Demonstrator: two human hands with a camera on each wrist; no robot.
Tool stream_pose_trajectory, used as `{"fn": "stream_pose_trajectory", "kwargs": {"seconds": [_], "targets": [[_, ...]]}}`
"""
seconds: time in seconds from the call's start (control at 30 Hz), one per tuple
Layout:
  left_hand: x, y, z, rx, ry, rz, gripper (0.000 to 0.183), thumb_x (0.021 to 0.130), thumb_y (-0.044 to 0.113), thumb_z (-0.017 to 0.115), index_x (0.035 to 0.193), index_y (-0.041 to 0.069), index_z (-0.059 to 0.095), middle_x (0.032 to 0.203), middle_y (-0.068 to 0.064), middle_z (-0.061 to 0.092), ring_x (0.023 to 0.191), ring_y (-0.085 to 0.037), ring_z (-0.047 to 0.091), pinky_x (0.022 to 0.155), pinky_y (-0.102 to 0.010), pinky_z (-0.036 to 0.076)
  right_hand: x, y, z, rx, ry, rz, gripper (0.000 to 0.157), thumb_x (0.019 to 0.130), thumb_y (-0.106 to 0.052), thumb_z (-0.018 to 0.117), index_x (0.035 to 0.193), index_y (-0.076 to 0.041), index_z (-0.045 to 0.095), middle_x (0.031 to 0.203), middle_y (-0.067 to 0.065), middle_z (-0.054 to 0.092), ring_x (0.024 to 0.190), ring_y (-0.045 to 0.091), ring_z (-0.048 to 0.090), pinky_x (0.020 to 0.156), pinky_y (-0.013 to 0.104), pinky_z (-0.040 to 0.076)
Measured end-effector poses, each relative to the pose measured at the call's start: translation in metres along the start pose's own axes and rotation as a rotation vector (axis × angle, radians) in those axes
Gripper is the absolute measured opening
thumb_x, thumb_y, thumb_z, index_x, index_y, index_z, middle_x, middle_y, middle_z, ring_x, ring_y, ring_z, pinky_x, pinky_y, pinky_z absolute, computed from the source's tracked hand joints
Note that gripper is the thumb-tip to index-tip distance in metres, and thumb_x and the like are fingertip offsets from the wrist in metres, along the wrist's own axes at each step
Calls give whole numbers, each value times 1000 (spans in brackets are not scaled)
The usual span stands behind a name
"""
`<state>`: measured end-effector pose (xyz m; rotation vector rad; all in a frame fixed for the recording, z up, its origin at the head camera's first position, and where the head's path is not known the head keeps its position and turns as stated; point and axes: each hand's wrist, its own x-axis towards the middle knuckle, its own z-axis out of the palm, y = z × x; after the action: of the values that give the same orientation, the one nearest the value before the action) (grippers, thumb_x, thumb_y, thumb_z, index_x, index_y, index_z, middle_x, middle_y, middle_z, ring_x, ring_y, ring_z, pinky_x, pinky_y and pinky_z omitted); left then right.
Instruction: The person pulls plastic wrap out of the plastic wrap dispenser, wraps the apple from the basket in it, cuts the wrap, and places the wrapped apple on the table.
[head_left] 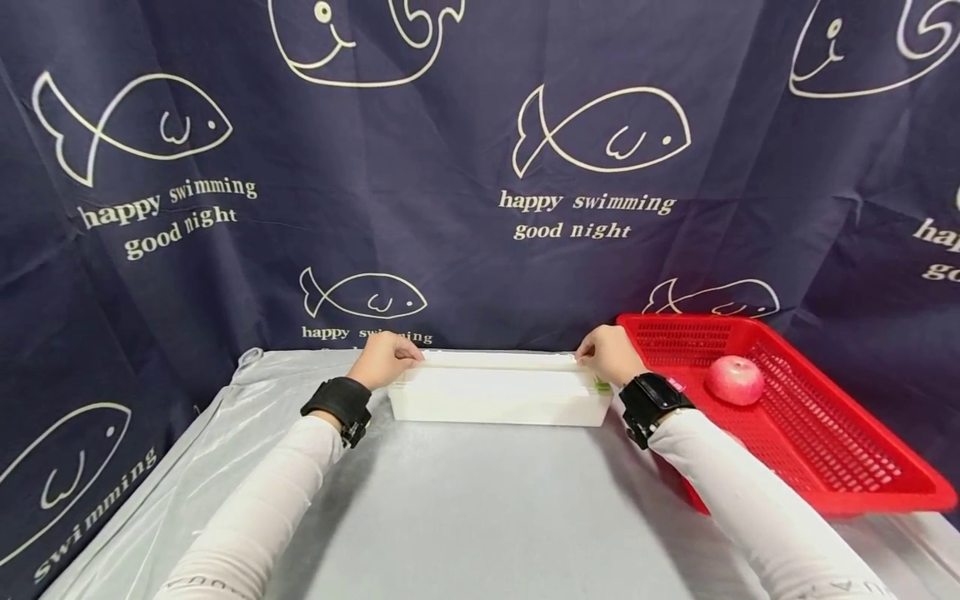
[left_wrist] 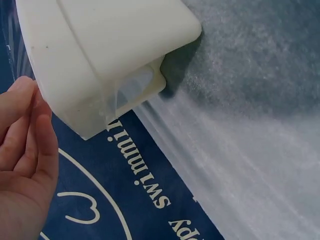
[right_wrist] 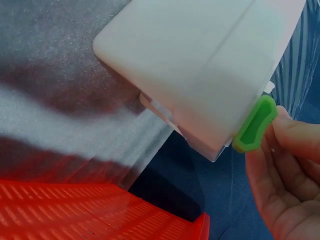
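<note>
A long white cling film dispenser [head_left: 502, 404] stands at the far edge of the table, between my two hands. Clear film [right_wrist: 299, 60] shows along its top edge, wrinkled in the right wrist view. With curled fingers and thumb, my left hand [head_left: 386, 360] pinches the film at the dispenser's left end. At the other end my right hand [head_left: 609, 354] pinches the film's corner, its fingertips right beside the green slider [right_wrist: 256, 124]. The left wrist view shows the open side slot [left_wrist: 137, 85] of the dispenser.
On the right, a red plastic basket [head_left: 885, 433] stands close by my right forearm, with a pink apple [head_left: 735, 380] in it. A grey-white cloth [head_left: 480, 508] covers the table. Behind hangs a dark blue curtain [head_left: 450, 192] with fish drawings.
</note>
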<state>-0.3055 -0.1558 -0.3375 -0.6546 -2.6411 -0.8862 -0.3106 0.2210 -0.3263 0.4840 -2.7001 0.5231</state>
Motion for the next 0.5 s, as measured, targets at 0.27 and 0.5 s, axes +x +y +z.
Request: {"fn": "stream_pose_trajectory", "kwargs": {"seconds": [0.27, 0.5], "targets": [[-2, -7, 6, -7, 76, -20, 5, 80, 5, 73, 84, 5, 76, 82, -12, 76, 75, -24, 72, 69, -34, 56, -5, -2, -3, 27, 5, -27, 9, 71, 3, 73, 68, -5, 75, 69, 10, 73, 59, 16, 57, 54, 24, 43], [0, -5, 7, -16, 108, -28, 6, 81, 2, 71, 84, 4, 76, 80, -12, 75, 72, -21, 70, 65, -28, 53, -7, -3, -7, 62, -4, 19, 5, 73, 1, 74, 70, -3, 75, 70, 10, 73, 62, 16, 56, 56, 23, 43]]}}
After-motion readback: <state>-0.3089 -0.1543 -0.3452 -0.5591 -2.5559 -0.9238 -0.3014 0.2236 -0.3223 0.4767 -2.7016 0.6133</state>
